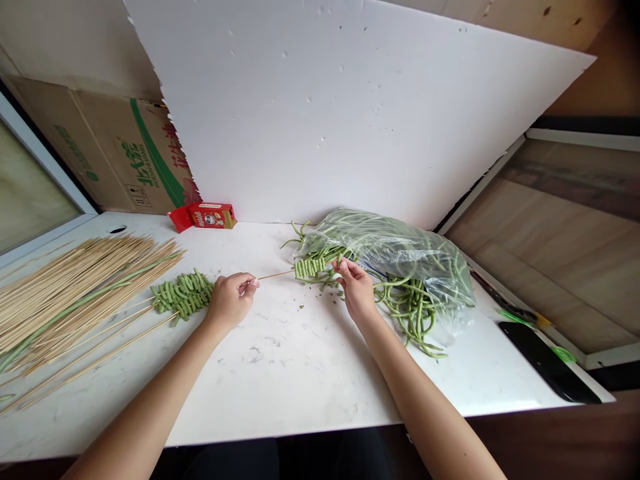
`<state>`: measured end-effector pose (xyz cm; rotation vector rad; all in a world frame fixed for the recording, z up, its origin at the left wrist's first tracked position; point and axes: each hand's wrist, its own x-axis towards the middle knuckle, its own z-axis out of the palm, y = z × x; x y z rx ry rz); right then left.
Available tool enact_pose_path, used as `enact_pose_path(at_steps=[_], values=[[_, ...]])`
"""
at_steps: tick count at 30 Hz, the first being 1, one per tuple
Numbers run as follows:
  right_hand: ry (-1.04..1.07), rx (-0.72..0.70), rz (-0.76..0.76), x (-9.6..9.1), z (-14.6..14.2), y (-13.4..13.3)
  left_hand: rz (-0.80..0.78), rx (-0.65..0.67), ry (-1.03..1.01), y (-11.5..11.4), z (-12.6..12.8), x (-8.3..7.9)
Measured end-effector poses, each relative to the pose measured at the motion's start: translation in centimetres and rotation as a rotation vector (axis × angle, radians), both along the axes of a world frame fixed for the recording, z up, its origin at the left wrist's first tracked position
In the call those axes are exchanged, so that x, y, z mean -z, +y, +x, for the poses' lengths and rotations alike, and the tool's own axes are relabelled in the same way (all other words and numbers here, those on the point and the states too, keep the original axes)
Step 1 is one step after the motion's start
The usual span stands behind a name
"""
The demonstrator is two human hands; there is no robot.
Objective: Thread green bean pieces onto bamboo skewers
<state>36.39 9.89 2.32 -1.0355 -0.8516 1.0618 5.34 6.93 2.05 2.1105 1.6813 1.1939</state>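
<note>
1. Bare forearms (430, 387) cross the front edge of the desk (300, 387); the left hand (233, 303) pinches a skewer (275, 274), the right hand (357, 290) pinches what looks like a bean piece (340, 259) at its far end.
2. Threading well probably means holding the skewer steady, piercing each piece mid-length, skin clear of the tip.
3. Green bean segments (310, 268) sit crosswise, packed evenly, above the desk's middle, nearer its back edge.
</note>
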Motion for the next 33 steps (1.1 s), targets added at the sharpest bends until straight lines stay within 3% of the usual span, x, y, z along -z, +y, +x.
enact_pose_path(at_steps=[33], values=[[-0.098, -0.003, 0.04, -0.48, -0.44, -0.28, -0.054, -0.033, -0.023, -0.22, 0.09, -0.52]])
